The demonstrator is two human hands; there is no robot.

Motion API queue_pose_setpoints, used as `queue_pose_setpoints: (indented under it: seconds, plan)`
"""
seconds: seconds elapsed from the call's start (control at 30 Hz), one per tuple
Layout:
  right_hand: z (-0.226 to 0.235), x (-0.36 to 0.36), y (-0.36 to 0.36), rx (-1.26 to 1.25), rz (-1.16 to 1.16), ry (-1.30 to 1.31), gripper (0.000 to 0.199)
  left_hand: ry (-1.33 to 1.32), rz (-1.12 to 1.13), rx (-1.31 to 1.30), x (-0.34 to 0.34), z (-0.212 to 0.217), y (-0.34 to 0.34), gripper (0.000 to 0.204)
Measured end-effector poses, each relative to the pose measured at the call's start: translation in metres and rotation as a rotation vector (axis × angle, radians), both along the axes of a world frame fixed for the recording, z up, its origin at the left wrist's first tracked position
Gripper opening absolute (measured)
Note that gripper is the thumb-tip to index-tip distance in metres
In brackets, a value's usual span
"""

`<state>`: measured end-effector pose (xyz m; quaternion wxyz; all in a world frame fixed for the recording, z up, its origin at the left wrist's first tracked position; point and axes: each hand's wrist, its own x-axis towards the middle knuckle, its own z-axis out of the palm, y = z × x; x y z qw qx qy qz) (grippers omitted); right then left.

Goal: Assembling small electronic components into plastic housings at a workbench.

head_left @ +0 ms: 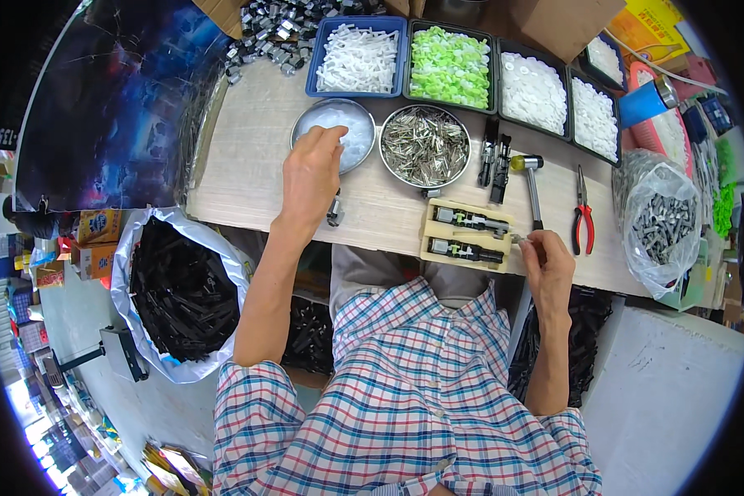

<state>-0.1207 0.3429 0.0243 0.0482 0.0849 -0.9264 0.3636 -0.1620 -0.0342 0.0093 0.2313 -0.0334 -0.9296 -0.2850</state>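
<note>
The left hand point(312, 169) reaches forward over the surface point(248, 157), forearm extended, fingers curled down at the rim of the round metal bowl of white parts point(336, 132); whether its grip encloses a part cannot be determined. A small dark metal piece point(335, 213) lies on the surface just below the palm. The right hand point(546, 263) rests at the near edge, wrist bent, its grip pinched closed on a small metal piece beside the wooden jig point(466, 234), which holds two dark assemblies steady within short reach. The bowl of metal pins point(426, 146) sits beside the first, apparently for quick picking.
</note>
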Motion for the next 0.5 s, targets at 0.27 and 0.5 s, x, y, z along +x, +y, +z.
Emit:
queue_pose_setpoints:
  seconds: [0.27,0.5]
  plan:
    - [-0.007,-0.003,0.000,-0.020,-0.014,-0.052,0.008,0.028,-0.104,-0.114,-0.004,-0.004,-0.001,0.034]
    - [0.016,0.000,0.000,-0.111,-0.084,-0.032,0.008,-0.029,0.108,0.273,0.016,0.017,0.013,0.030]
